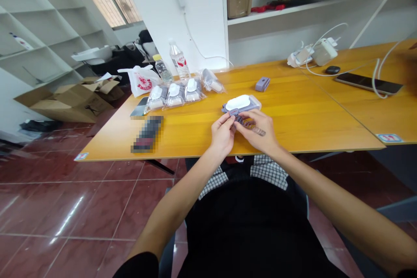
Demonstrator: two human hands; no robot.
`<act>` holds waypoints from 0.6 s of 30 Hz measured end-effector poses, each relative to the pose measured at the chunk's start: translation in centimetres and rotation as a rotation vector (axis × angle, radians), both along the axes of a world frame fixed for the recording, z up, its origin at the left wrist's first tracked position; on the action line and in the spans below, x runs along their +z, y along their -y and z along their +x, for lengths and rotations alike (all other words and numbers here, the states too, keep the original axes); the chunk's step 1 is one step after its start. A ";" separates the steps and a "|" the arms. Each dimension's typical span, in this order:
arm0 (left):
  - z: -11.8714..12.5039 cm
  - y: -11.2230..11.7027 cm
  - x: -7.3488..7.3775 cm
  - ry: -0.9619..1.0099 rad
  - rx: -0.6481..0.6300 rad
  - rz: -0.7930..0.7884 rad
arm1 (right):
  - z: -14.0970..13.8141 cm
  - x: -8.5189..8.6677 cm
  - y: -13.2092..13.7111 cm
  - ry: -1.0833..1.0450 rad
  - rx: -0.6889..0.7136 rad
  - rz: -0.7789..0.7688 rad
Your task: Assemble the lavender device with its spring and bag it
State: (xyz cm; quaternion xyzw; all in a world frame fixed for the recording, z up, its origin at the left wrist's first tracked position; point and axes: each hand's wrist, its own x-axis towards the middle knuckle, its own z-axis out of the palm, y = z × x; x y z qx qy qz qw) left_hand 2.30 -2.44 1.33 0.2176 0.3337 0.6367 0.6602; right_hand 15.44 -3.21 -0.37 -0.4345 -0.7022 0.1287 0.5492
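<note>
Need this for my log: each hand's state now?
Left hand: closed, pinching a small purple strap.
Right hand: closed, apparently holding a dark coil.

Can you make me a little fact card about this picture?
Left grip: pinching a small purple piece
Right grip: pinching a dark strip
Piece and strip joined: can't tell
Just beyond the hands: a purple-and-white item lying on the table
Farther left: wrapped packs, a white bag, a yellow-capped bottle, a red-labelled bottle
Farther right: a black mouse

Black mouse (332, 70) near probable phone (361, 81)
</note>
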 end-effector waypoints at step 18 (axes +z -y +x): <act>0.2 0.0 -0.7 -0.108 0.064 0.027 | 0.9 0.4 0.0 0.238 0.112 0.053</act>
